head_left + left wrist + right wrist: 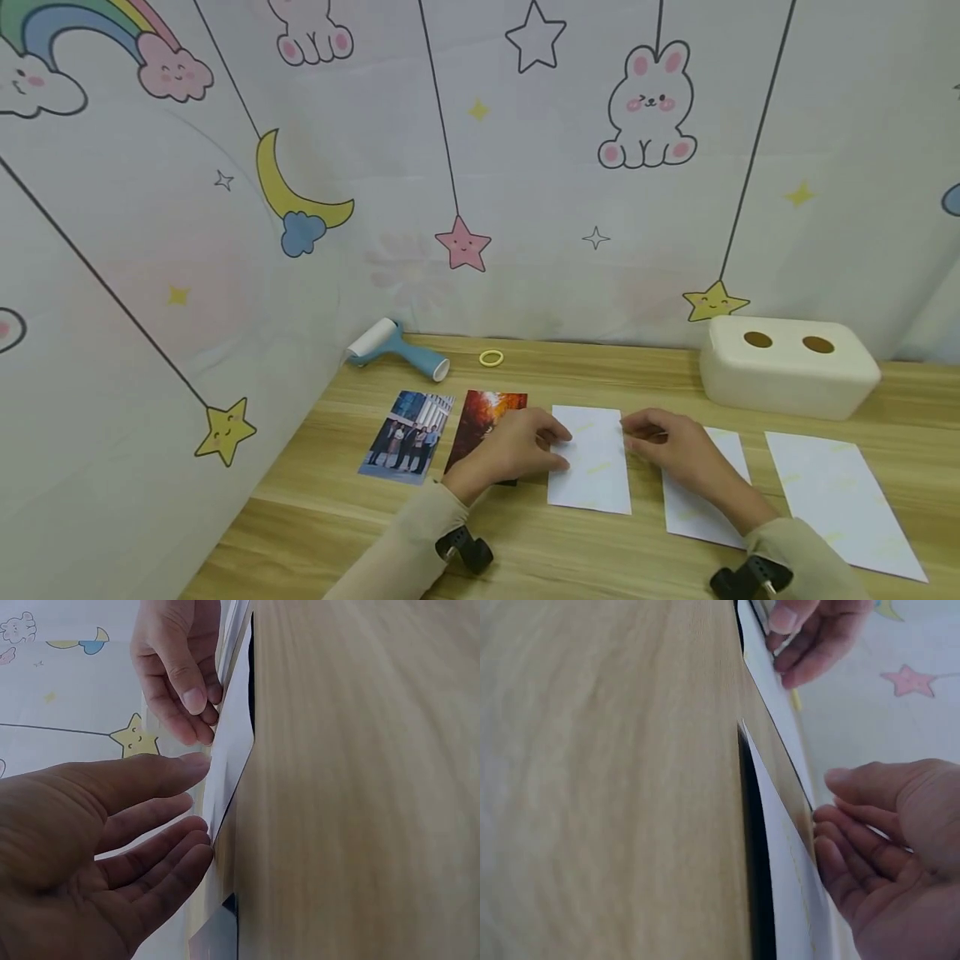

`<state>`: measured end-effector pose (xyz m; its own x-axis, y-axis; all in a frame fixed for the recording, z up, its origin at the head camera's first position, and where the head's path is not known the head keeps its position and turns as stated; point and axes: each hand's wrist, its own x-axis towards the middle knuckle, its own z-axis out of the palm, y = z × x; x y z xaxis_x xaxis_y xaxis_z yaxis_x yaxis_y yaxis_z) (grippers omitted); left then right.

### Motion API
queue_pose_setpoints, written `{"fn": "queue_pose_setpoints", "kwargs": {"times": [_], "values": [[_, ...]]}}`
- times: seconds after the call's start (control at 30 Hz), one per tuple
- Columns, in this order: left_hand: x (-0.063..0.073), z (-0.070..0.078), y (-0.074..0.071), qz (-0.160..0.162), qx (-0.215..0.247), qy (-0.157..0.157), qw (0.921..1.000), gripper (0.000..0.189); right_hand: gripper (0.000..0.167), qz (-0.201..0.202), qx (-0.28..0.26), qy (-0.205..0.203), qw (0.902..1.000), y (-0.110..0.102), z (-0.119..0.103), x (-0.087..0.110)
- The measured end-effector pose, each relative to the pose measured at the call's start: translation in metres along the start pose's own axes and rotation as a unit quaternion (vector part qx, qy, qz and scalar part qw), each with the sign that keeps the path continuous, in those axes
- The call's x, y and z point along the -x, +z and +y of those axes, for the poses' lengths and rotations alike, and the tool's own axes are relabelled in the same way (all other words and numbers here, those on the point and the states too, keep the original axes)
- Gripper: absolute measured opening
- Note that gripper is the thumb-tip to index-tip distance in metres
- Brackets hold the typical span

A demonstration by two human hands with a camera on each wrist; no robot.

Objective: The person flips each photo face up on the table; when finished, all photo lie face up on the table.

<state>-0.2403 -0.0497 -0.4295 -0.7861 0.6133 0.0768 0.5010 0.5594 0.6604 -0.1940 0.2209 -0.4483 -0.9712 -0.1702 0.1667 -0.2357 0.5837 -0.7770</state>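
Note:
A white photo-sized sheet with faint yellow marks lies on the wooden table between the two hands. At its left edge, my left hand has its thumb and fingers spread apart, fingertips touching the sheet. My right hand has its fingertips at the sheet's right edge, fingers loosely bent. Below the right hand lies a second white sheet, partly covered by it. Beneath the left hand is a photo of red autumn trees, also partly hidden. In the left wrist view the middle sheet looks slightly bowed.
A photo of a group of people lies at the left. Behind it are a blue-handled lint roller and a yellow ring. A larger white sheet lies at the right, with a cream box with two holes behind.

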Motion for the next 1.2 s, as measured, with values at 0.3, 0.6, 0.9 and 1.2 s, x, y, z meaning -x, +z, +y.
{"fn": "queue_pose_setpoints", "kwargs": {"times": [0.3,0.6,0.9,1.2], "values": [[-0.002,-0.001,0.004,-0.048,-0.055,0.036,0.9967,0.045,0.025,-0.001,-0.006,-0.005,1.0,0.002,0.0,0.001],[0.003,0.008,0.006,-0.079,-0.107,0.046,0.99,0.068,0.026,0.0,-0.001,-0.001,1.0,0.001,-0.001,0.001],[0.004,0.011,0.007,-0.078,-0.139,0.06,0.9854,0.069,0.025,-0.004,0.001,-0.011,0.9999,0.0,0.0,0.001],[0.005,0.006,0.001,-0.087,-0.105,0.069,0.9882,0.056,0.025,-0.022,0.0,-0.038,0.999,-0.003,0.004,0.0]]}}
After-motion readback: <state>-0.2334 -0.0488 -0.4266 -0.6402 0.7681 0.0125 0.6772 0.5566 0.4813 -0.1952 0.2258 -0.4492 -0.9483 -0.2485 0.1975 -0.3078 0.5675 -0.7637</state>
